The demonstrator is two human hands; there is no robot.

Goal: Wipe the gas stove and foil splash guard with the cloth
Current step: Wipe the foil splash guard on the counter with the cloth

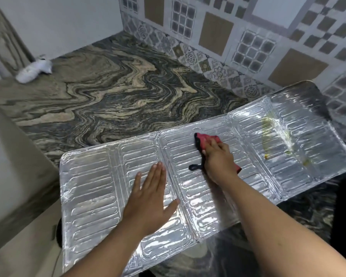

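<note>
Left hand (150, 198) flat, fingers straight, pressing foil splash guard (92, 188); right hand (218, 158) grips red cloth (206, 141) on foil.

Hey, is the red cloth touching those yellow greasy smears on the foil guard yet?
Apart. The head view shows the red cloth under the right hand with bare foil splash guard between it and the yellow smears.
</note>
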